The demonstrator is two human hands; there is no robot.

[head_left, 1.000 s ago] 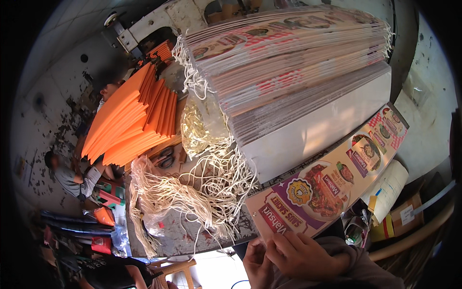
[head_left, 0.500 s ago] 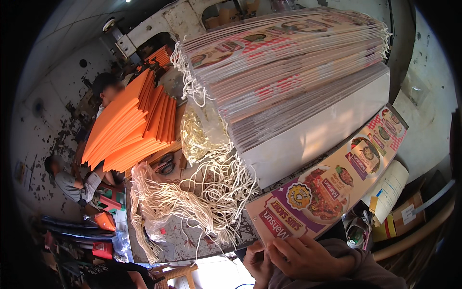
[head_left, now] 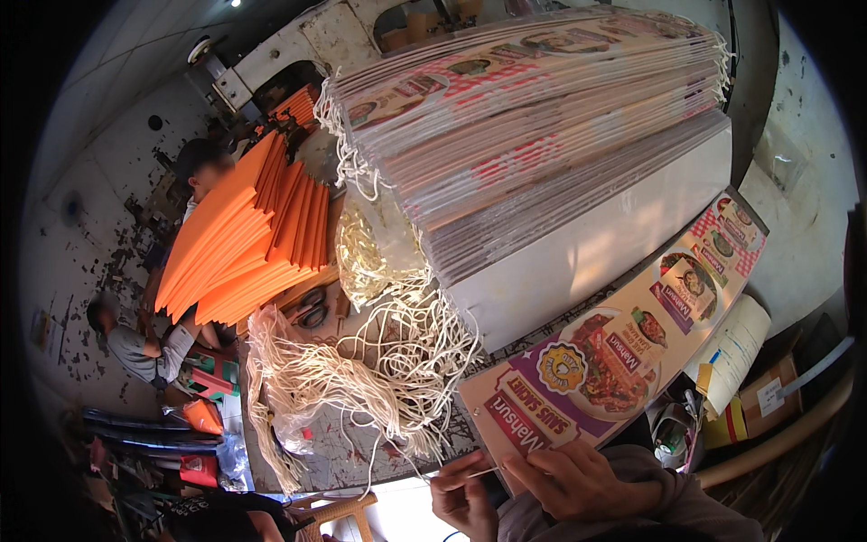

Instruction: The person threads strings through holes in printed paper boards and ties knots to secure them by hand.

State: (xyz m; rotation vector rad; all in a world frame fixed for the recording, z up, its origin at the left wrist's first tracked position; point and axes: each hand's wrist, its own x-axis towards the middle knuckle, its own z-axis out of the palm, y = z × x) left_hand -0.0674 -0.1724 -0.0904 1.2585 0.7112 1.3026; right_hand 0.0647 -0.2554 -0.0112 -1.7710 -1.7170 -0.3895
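A long printed board (head_left: 623,348) with food pictures lies slanting across the near edge of the table, towards me. My right hand (head_left: 578,483) is closed at its lower edge, fingers bent over the print. My left hand (head_left: 465,501) pinches a thin white cord (head_left: 483,471) just off the board's lower left corner. The cord runs short and taut from those fingertips towards my right fingers; its far end is hidden at the corner. Left of the board lies a loose heap of cream cords (head_left: 397,370), partly in a clear plastic bag.
A tall stack of similar boards (head_left: 542,154) with corded ends fills the back of the table. Orange folded sheets (head_left: 244,239) are piled at the left, beside black-handled scissors (head_left: 312,307). Two people sit at the far left. A rolled paper (head_left: 736,348) and a carton (head_left: 768,397) stand right.
My left hand has moved left and slightly down, away from my right hand, drawing the cord out between them. My right hand stays at the board's edge.
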